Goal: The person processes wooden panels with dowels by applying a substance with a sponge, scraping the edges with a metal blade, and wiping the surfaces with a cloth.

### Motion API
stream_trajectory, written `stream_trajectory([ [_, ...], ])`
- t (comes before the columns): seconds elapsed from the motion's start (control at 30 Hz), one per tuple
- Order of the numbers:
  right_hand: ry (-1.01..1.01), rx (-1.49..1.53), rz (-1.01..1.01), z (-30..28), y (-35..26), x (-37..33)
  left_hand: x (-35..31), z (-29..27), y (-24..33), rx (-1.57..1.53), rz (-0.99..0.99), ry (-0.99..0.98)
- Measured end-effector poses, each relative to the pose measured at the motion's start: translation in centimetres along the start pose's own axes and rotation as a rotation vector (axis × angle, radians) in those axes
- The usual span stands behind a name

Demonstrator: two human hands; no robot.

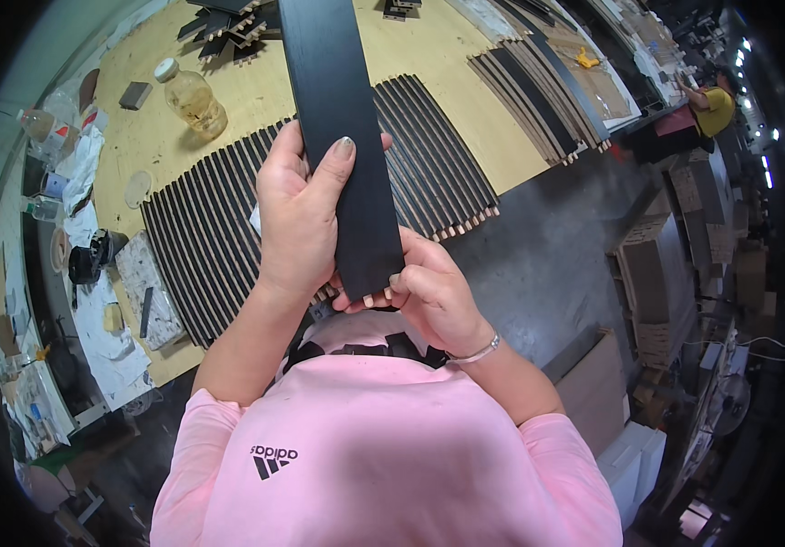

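A long black wooden board (338, 82) stands up in front of me, its far end running out of the top of the view. My left hand (297, 201) grips it across the width, thumb on the dark face and fingers behind. At its near end, small pale wooden dowels (379, 298) stick out. My right hand (433, 287) is closed at that end's right corner, thumb and fingers pinching beside a dowel; whether they hold the board or the dowel is hard to make out. Behind the board, dark slats (201, 232) lie side by side on the table.
The yellowish worktable (256, 87) also bears a clear bottle (190, 98), a stack of dark pieces (228, 27) and more boards (533, 100) at the right. Bottles, paper and a black tape roll (92, 258) line the left. A person in yellow (711, 109) is far right, beyond stacked panels (656, 283).
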State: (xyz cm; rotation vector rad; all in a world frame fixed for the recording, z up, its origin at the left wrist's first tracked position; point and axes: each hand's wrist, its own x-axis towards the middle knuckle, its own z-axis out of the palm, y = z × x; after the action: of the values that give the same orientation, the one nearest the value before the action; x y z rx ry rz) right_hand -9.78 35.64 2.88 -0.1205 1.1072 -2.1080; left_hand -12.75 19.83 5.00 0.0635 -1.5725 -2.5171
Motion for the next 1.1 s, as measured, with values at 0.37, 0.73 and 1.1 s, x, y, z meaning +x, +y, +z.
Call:
stream_trajectory([
  [0.37, -0.002, 0.026, -0.01, -0.3, 0.5, -0.1, -0.2, 0.5, -0.3, 0.051, 0.029, -0.007],
  [0.73, -0.004, 0.051, -0.013, -0.3, 0.6, 0.3, 0.2, 0.2, -0.5, 0.061, 0.038, -0.02],
  [1.1, 0.007, 0.025, -0.013, -0.5, 0.6, 0.8, 0.9, 0.1, -0.8, 0.05, 0.022, -0.003],
])
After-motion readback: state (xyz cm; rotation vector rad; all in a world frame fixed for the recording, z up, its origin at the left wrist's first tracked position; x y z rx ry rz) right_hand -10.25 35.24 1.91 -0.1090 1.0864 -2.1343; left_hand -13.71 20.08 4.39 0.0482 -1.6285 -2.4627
